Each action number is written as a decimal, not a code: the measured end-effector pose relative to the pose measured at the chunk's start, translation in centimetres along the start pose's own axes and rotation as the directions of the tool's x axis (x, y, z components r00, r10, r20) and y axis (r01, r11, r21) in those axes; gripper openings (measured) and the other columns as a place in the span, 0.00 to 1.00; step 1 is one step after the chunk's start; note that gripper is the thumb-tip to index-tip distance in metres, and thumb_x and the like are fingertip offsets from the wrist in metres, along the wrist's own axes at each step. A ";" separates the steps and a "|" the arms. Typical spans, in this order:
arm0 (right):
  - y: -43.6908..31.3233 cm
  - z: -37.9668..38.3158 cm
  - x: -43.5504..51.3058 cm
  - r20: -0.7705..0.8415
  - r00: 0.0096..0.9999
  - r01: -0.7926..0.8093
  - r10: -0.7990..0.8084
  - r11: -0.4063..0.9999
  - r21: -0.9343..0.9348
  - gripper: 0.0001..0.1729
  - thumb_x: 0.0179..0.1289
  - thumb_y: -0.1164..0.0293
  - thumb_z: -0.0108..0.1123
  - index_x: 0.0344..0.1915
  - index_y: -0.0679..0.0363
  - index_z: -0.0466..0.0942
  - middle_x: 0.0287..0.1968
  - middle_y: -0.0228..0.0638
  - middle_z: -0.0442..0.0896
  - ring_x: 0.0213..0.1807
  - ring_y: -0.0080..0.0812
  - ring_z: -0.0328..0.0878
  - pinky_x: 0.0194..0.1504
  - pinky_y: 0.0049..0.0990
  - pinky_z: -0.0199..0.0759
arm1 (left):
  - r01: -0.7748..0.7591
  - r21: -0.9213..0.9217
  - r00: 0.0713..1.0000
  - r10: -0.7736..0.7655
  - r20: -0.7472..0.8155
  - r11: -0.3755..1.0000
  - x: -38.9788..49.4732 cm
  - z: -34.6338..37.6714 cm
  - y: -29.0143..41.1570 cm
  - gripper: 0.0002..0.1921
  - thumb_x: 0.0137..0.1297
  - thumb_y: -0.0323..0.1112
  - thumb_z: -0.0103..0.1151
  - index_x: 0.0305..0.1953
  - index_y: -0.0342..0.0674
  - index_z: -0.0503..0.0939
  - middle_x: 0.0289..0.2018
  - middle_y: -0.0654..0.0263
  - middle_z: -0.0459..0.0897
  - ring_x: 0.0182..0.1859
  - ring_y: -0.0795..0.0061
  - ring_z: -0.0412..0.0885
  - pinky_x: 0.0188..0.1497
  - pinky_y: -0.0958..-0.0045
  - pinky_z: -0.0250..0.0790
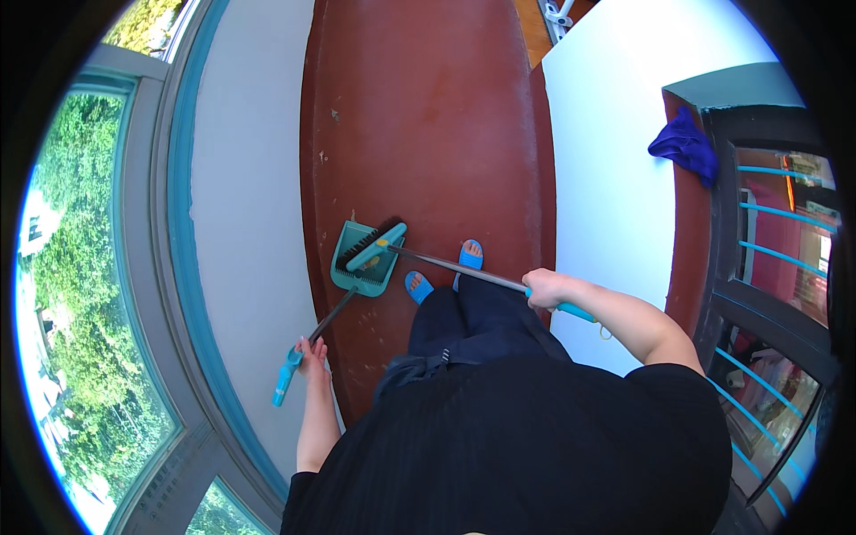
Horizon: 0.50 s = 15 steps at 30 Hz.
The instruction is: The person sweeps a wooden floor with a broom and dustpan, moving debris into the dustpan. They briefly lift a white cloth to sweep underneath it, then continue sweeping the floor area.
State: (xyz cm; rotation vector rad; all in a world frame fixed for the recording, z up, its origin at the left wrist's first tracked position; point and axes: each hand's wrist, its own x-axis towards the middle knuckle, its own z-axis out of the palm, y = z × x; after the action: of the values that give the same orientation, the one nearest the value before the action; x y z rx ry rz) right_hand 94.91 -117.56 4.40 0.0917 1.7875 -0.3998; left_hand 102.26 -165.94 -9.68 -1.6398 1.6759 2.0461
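My left hand (313,356) holds the dark pole of a long-handled dustpan (370,286) near its turquoise grip (284,381), with some fingers loosely extended. The teal pan rests on the floor to the left of my feet, a comb of teeth along its edge. In my right hand (546,289) is the turquoise grip of a broom, whose metal pole (461,269) slants down across my shins. The broom's head (376,247), with dark bristles, lies over the dustpan's mouth and hides part of its inside. A little yellowish debris seems to show beneath it.
I stand in blue slippers (471,254) on a dark red floor (421,134) with scuffs. A white wall (247,154) with windows (87,267) runs along the left. At right, a purple cloth (685,147) hangs on the sill by a barred window (782,214).
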 end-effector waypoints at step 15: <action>-15.1 -0.8 12.2 -0.250 0.967 0.009 -0.056 0.983 -0.185 0.09 0.47 0.78 0.49 0.27 0.70 0.77 0.24 0.45 0.81 0.28 0.36 0.81 0.31 0.31 0.74 | 0.055 -0.248 0.986 -0.092 -0.142 0.967 -3.0 -10.4 -4.9 0.20 0.63 0.42 0.50 0.52 0.44 0.58 0.42 0.60 0.71 0.43 0.64 0.76 0.45 0.68 0.70</action>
State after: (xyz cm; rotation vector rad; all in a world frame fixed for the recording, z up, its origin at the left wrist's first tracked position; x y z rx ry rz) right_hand 86.99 -133.26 -3.77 -0.0171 2.0740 -0.2536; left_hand 113.54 -169.71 -9.55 -1.9463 1.4225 2.2171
